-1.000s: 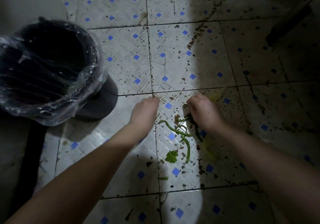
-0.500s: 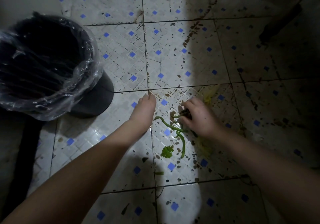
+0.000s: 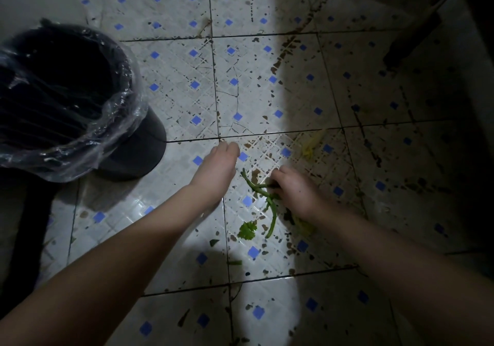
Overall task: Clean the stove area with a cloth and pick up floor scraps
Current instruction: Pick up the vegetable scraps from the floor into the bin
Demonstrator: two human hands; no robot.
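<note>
While the right hand apparently pinches green stems, the left hand, loosely curled, hovers binward.

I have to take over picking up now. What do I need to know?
Left hand: flat on the floor tiles, holding nothing.
Right hand: fingers closing on the green stems; whether the grip is firm is unclear.
Still on the floor: a small leaf, a short stem bit, and yellowish scraps.
Bin with plastic liner stands to the left.
Done: nothing lifted yet. Left: gather all scraps and drop them in the bin. The stove is not in view.
</note>
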